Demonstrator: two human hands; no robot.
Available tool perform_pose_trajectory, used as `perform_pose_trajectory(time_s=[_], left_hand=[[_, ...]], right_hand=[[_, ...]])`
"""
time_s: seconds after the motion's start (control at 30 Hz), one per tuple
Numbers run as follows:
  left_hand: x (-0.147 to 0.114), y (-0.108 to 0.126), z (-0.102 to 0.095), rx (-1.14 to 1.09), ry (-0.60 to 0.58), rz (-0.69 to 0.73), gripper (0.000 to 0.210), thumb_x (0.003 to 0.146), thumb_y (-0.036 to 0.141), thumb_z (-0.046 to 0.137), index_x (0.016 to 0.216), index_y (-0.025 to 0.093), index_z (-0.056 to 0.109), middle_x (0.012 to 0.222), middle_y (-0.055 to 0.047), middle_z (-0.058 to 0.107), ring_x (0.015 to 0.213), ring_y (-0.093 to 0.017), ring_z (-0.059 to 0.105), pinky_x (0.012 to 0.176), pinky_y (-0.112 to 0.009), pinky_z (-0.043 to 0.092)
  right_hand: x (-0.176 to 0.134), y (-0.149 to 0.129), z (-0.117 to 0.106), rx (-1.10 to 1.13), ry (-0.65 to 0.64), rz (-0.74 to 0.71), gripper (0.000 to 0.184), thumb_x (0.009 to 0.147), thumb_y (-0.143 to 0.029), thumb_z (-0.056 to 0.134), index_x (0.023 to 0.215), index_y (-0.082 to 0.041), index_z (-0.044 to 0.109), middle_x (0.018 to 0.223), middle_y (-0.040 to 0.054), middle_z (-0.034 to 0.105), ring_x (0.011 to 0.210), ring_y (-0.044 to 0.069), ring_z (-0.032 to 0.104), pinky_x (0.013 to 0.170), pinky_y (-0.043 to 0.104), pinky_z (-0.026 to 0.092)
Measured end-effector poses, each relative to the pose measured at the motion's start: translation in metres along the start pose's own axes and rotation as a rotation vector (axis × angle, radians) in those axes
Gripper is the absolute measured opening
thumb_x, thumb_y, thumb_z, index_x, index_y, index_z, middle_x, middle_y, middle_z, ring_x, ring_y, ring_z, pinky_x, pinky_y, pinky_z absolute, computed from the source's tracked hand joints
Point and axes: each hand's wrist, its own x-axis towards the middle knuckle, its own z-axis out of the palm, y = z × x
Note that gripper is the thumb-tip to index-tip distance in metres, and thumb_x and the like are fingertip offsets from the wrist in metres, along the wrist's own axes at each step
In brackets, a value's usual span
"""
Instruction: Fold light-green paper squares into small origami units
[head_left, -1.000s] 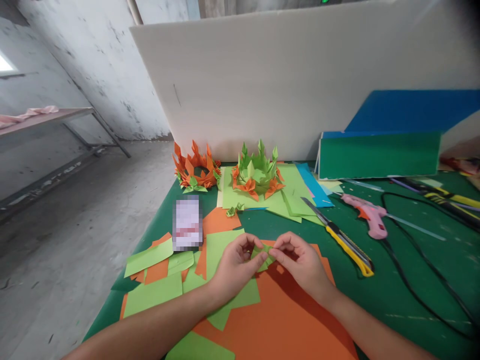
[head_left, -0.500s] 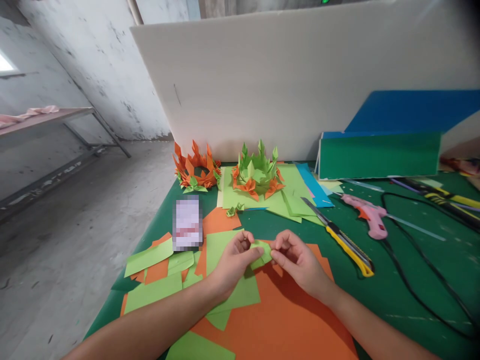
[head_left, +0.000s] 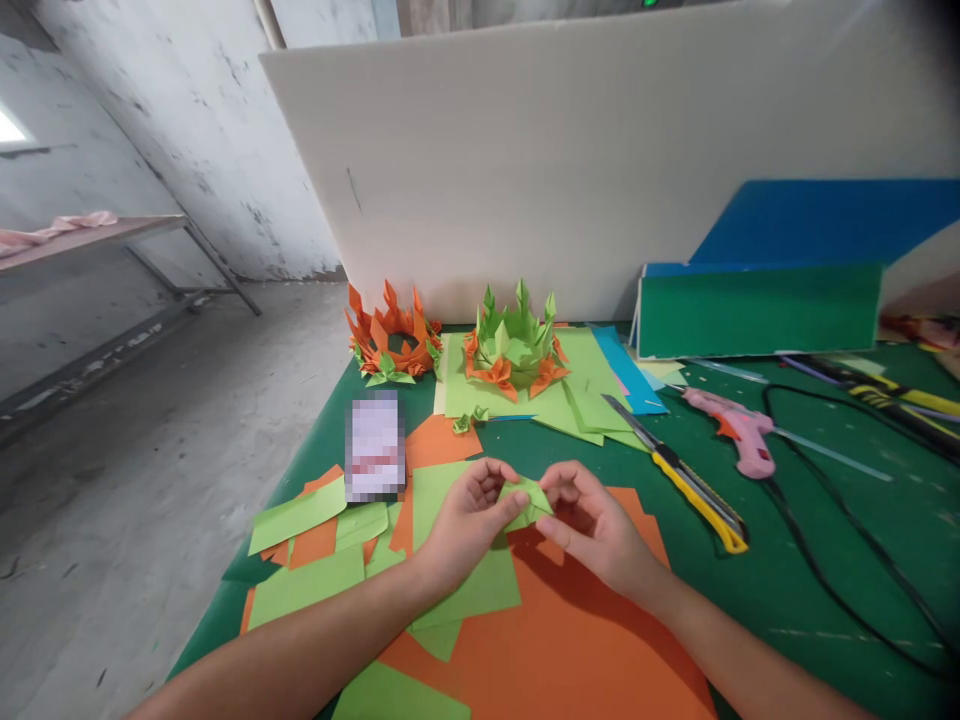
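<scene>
A small folded piece of green paper (head_left: 529, 500) is pinched between the thumb and fingers of my left hand (head_left: 480, 510). My right hand (head_left: 592, 520) is at the paper's right edge, its thumb and index finger parted around the corner and touching it. Both hands are above a large orange sheet (head_left: 577, 620), with a green sheet (head_left: 480, 590) partly under my left hand. Beyond them stand an orange folded-paper crown (head_left: 390, 335) and a green one (head_left: 517, 340) with orange flowers. Two little green paper flowers (head_left: 470, 420) lie nearer.
Right of my hands lie a yellow utility knife (head_left: 697, 495) with its blade out and a pink glue gun (head_left: 735, 430) with a black cord. A pixelated phone-like object (head_left: 375, 445) rests among green and orange scraps. A white board (head_left: 525, 170) rises behind the table.
The thumb and index finger of my right hand have spread apart at the paper's edge. The folded green paper has turned and shows more of its right corner. My left hand stays in place.
</scene>
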Motion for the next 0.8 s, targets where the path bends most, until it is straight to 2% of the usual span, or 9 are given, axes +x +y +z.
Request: perform_pose_trajectory(time_s=[0.3, 0.57, 0.8], left_hand=[[0.0011, -0.0045, -0.0005, 0.06, -0.011, 0.071, 0.026, 0.076, 0.036, 0.073, 0.084, 0.018, 0.056, 0.082, 0.001, 0.053, 0.077, -0.011, 0.052, 0.07, -0.023, 0.043], [0.0006, -0.0098, -0.0022, 0.163, -0.01, 0.127, 0.026, 0.073, 0.028, 0.075, 0.088, 0.02, 0.055, 0.084, 0.001, 0.053, 0.079, -0.013, 0.051, 0.072, -0.025, 0.044], [-0.0003, -0.0082, -0.0014, 0.175, -0.013, 0.135, 0.023, 0.074, 0.026, 0.074, 0.087, 0.019, 0.056, 0.085, 0.0, 0.055, 0.08, -0.012, 0.052, 0.072, -0.024, 0.045]], right_hand=[[-0.0024, 0.0031, 0.0038, -0.003, -0.018, 0.043, 0.01, 0.093, -0.032, 0.054, 0.097, -0.025, 0.049, 0.083, -0.002, 0.055, 0.078, 0.013, 0.058, 0.072, 0.025, 0.047], [-0.0031, 0.0017, 0.003, -0.018, 0.003, 0.057, 0.01, 0.094, -0.033, 0.053, 0.096, -0.024, 0.048, 0.076, -0.0042, 0.049, 0.068, 0.01, 0.05, 0.061, 0.021, 0.042], [-0.004, 0.0007, 0.0041, 0.026, 0.0, 0.077, 0.011, 0.094, -0.033, 0.054, 0.094, -0.024, 0.048, 0.077, -0.0042, 0.048, 0.071, 0.011, 0.051, 0.065, 0.023, 0.043]])
